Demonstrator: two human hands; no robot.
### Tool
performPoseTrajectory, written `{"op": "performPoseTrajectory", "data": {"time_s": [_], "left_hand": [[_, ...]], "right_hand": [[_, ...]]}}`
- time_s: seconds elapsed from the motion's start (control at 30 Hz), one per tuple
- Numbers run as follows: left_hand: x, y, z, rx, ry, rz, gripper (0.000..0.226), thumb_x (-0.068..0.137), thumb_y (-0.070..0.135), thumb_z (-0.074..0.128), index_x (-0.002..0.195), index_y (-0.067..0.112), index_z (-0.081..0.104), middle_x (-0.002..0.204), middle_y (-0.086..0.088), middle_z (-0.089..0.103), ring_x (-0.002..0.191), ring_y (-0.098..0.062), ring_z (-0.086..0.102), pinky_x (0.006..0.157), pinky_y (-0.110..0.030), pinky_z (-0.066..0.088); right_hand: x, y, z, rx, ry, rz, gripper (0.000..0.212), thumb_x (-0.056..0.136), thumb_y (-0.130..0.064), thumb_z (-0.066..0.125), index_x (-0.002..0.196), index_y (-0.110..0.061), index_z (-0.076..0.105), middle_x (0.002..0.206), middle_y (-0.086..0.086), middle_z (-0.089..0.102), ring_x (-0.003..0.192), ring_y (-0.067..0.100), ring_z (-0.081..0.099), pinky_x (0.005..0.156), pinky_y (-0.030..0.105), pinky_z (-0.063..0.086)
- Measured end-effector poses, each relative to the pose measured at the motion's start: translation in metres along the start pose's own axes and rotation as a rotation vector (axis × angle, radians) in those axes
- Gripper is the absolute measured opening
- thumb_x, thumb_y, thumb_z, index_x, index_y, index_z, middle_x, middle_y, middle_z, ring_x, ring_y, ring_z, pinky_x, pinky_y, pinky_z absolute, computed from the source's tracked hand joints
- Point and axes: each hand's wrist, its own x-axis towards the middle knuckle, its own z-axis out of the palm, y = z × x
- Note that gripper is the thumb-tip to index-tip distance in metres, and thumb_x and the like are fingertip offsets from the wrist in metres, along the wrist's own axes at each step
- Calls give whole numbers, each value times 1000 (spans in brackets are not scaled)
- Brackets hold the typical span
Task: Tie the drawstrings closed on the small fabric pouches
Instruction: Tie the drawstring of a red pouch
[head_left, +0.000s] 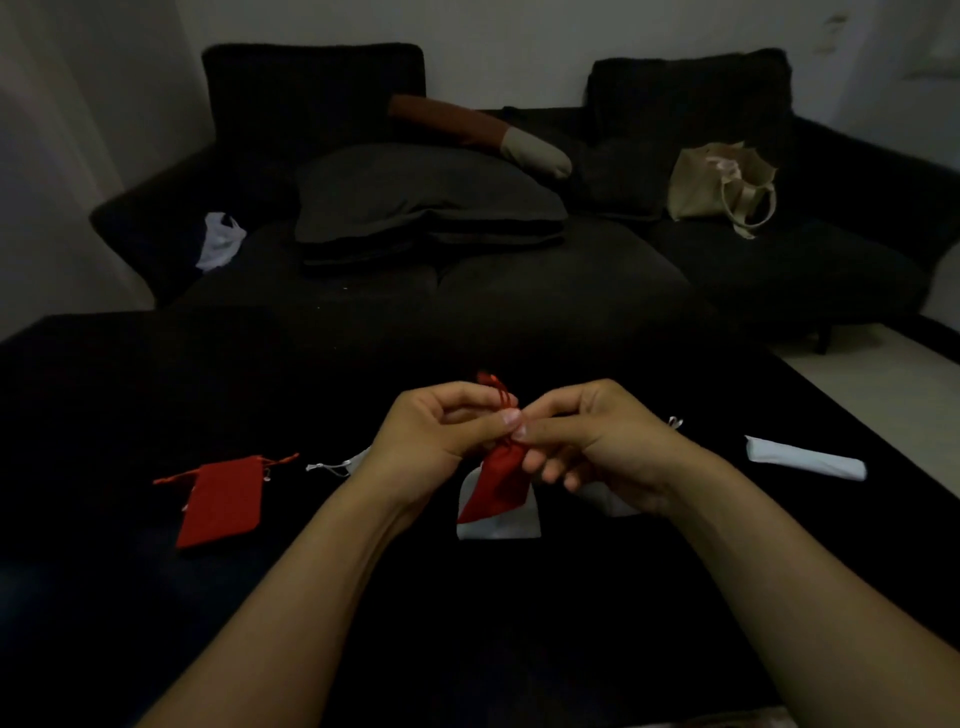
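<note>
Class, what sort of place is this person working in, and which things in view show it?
Probably a home living room: a dark sofa with cushions and a beige tote bag on it. Both hands hold a red pouch over a dark surface.

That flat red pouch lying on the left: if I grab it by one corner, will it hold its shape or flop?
The flat red pouch would likely flop: it lies thin and limp on the dark surface, like the red pouch hanging slack from both hands. It looks empty, so probably very light. Its loose drawstrings may trail or snag.
</note>
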Motion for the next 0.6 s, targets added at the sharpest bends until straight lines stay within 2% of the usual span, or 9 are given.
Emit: {"op": "performPoseTrajectory", "data": {"time_s": [0.13, 0.23, 0.43, 0.5, 0.6], "left_hand": [[-2, 4, 0, 46, 9, -7, 17, 80, 7, 73, 96, 8, 73, 90, -11, 77, 82, -18, 73, 77, -27, 59], [-2, 5, 1, 70, 51, 20, 15, 79, 7, 74, 94, 9, 74, 88, -11, 77, 82, -20, 74, 74, -26, 59], [-1, 3, 5, 60, 113, 87, 12, 80, 3, 73, 91, 8, 74, 85, -13, 76, 77, -18, 73, 73, -25, 60], [0, 1, 4, 197, 136, 169, 14, 78, 1, 75, 90, 8, 75, 83, -11, 76, 77, -15, 73, 72, -25, 60], [2, -3, 3, 450, 232, 317, 18, 78, 3, 78, 88, 19, 77, 80, 2, 76, 77, -6, 73, 69, -19, 57]], "right_hand": [[1, 1, -1, 22, 33, 34, 8, 81, -14, 75, 83, -6, 73, 61, 8, 62, 43, 7, 47, 37, 15, 34], [2, 1, 2, 90, 47, 52, 7, 81, -10, 74, 78, -6, 71, 60, 6, 59, 41, 4, 42, 35, 12, 29], [9, 5, -2, 345, -54, 235, 10, 73, -19, 72, 79, -13, 68, 61, -1, 55, 39, 0, 43, 31, 6, 28], [10, 6, -2, 409, -41, 231, 9, 76, -17, 72, 82, -12, 67, 61, -3, 52, 38, 0, 41, 32, 5, 27], [10, 6, 2, 352, 12, 144, 7, 85, -16, 70, 78, -14, 73, 60, -3, 50, 43, 1, 36, 35, 8, 24]]}}
